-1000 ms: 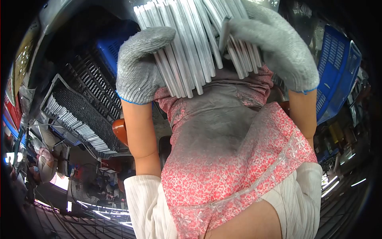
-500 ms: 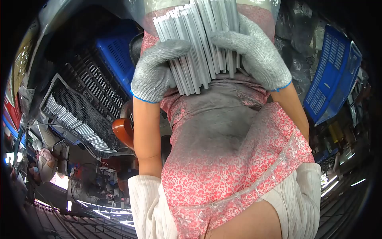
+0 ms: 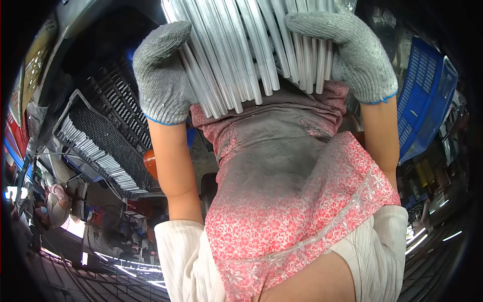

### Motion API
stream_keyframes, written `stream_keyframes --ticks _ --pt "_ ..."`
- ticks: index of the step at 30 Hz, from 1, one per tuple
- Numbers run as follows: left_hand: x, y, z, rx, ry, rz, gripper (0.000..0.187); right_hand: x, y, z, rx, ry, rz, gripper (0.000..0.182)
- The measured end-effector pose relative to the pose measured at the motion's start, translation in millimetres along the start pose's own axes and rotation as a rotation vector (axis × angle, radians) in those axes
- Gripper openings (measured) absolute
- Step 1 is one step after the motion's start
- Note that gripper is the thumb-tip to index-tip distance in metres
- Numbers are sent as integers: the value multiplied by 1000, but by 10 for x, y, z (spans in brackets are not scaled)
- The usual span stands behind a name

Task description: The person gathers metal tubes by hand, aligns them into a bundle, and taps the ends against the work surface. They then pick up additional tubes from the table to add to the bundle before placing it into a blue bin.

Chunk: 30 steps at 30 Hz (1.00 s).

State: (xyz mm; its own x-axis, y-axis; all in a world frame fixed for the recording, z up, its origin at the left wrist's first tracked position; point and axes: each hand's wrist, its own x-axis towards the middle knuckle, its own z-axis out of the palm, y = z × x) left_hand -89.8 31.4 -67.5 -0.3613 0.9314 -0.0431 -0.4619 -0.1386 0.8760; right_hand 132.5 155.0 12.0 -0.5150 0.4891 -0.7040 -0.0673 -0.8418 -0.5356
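A wide bundle of silvery metal rods (image 3: 226, 55) is held between my two gloved hands at the top of the view, over my lap. My left hand (image 3: 163, 75), in a grey knitted glove with a blue cuff edge, grips the bundle's left side, thumb over the front. On the right side my right hand (image 3: 359, 53), gloved alike, closes round the rods with its thumb across them. The fingers behind the bundle are hidden. Lower rod ends are uneven and fan slightly apart. A pink floral apron (image 3: 271, 221) with a dark smudged middle lies below.
At left stands a black mesh crate (image 3: 95, 123) with a row of similar rods in it. A blue plastic crate (image 3: 422, 95) is at the right. An orange-brown curved piece (image 3: 150, 163) shows beside my left forearm. Another person (image 3: 56, 206) sits at far left.
The bundle has come up closer to the camera and looks larger, its rods spread wider. Both hands have moved outward with it, still gripping its sides.
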Motion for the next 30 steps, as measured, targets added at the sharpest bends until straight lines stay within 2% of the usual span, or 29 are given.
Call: stream_keyframes --ticks 2,5,6,8,9,10,11,12,15,17,18,19,20,21,22,23,24,25,26,28,30 --pt "9 11 4 -5 -51 3 22 -7 -9 -23 69 -5 7 37" --pt "-20 13 57 -109 -13 -73 22 50 34 -102 -59 22 -35 36" --pt "-18 11 51 -109 -13 -72 22 15 7 -101 -106 -2 -33 42" --pt "-8 3 29 139 11 -39 23 -31 -39 -34 -153 -26 -30 48" --pt "-13 -7 1 139 12 -39 23 -31 -52 62 -242 -36 -61 57" --pt "-24 -21 -40 256 -82 52 34 -31 -63 162 -330 -44 -91 67" --pt "-26 -32 -63 372 -176 142 57 -35 -75 256 -235 -126 -119 79" --pt "-20 -39 -66 371 -176 141 57 77 101 263 -256 -119 -331 76" --pt "19 -33 -76 195 -80 127 39 11 -51 224 -187 -192 -252 68" --pt "37 -10 -79 81 -16 114 29 21 -67 336 -420 60 -270 62" --pt "52 -2 -78 21 14 108 26 7 -49 290 -420 61 -270 62" --pt "70 31 -110 -112 8 31 26 -18 -20 204 -425 -29 -343 60" --pt "78 28 -125 -113 8 30 26 -32 -4 158 -429 -119 -415 59" --pt "86 19 -135 -193 -3 -23 26 -31 -15 244 -259 -109 -362 63" --pt "88 14 -139 -272 -13 -77 26 -46 24 370 -259 -108 -361 63" --pt "80 -3 -105 -272 -14 -78 26 -66 75 518 -734 229 -395 65" --pt "68 -33 -43 -109 -5 27 24 -71 126 618 -1202 579 -407 66" --pt "59 -51 -7 53 4 131 23 -68 277 630 -1231 614 -623 70" --pt "65 -47 -12 52 3 130 23 -83 177 573 -1231 616 -622 70" --pt "77 -24 -38 -49 4 60 22 -79 -116 376 -370 -24 -219 68" --pt "74 -43 -27 -9 10 120 22 24 -34 267 -303 -43 -277 66"
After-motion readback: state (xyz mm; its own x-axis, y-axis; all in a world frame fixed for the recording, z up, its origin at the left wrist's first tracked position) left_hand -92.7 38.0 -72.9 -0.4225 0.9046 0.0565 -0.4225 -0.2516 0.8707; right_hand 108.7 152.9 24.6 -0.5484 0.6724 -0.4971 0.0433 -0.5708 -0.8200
